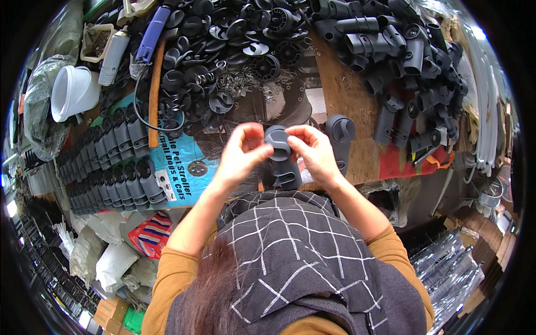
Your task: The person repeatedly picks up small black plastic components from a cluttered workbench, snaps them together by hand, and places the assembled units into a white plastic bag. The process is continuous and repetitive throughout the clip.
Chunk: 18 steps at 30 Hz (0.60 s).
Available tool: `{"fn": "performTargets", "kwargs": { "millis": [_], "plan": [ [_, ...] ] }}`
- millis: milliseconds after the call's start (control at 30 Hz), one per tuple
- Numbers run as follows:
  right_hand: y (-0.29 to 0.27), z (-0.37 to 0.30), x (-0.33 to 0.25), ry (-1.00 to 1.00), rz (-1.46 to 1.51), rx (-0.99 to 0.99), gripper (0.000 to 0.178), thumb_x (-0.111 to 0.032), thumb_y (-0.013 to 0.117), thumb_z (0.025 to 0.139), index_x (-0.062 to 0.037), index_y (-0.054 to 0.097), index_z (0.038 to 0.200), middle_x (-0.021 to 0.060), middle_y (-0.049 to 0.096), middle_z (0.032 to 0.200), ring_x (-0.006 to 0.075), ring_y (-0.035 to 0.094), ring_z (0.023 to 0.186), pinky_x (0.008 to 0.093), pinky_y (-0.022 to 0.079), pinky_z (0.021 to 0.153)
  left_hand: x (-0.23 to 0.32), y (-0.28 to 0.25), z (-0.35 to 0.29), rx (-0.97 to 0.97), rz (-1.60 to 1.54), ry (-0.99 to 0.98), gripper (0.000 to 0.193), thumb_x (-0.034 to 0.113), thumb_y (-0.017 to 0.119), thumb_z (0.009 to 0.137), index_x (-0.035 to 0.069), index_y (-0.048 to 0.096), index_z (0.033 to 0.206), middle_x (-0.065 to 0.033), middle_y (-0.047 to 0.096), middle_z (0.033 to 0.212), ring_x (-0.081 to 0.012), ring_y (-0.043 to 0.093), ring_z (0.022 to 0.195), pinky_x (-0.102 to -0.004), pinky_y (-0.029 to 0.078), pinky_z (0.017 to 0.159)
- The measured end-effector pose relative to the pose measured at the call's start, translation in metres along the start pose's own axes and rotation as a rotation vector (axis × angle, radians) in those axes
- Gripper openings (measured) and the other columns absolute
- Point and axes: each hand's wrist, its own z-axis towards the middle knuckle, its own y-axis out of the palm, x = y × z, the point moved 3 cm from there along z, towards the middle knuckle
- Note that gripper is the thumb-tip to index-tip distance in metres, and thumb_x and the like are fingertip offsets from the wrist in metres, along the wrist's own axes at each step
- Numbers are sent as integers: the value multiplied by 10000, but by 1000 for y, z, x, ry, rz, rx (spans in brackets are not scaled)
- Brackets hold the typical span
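In front of my body a round dark-grey knob (pixel 277 143) with an S-shaped ridge sits at the top of a black plastic tube fitting (pixel 287 174). The thumb and forefinger of my right hand (pixel 315 152) pinch the knob's right edge. At its left edge is the thumb of my left hand (pixel 241 155), whose curved fingers stand apart from that thumb. Just right of my right hand lies a second fitting with a similar round cap (pixel 340 130). The underside of the knob is hidden.
Loose black caps (pixel 220 102) and metal springs (pixel 240 84) are heaped beyond my hands. Black tube fittings (pixel 413 56) pile up at the back right. Rows of similar fittings (pixel 123 137) stand at left, near an orange stick (pixel 157 89), a spray can (pixel 114 57) and a white bucket (pixel 70 92).
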Motion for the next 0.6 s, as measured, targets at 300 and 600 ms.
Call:
{"fn": "performTargets", "kwargs": {
  "millis": [300,600],
  "plan": [
    [-18,10,29,-206,-746,271,235,-174,715,816,-18,552,880,61,573,688,140,542,623,302,453,585,-36,1,17,109,656,42,286,107,723,791,35,602,1040,-41,628,960,-109,595,884,-271,496,793],
    [-17,27,33,68,-311,-89,421,-141,645,870,-17,523,1253,96,597,1134,166,590,1009,308,481,889,-58,-10,21,-122,380,-38,570,176,640,877,35,440,1392,-137,525,1349,-203,530,1199,-320,403,1020]
  ]
}}
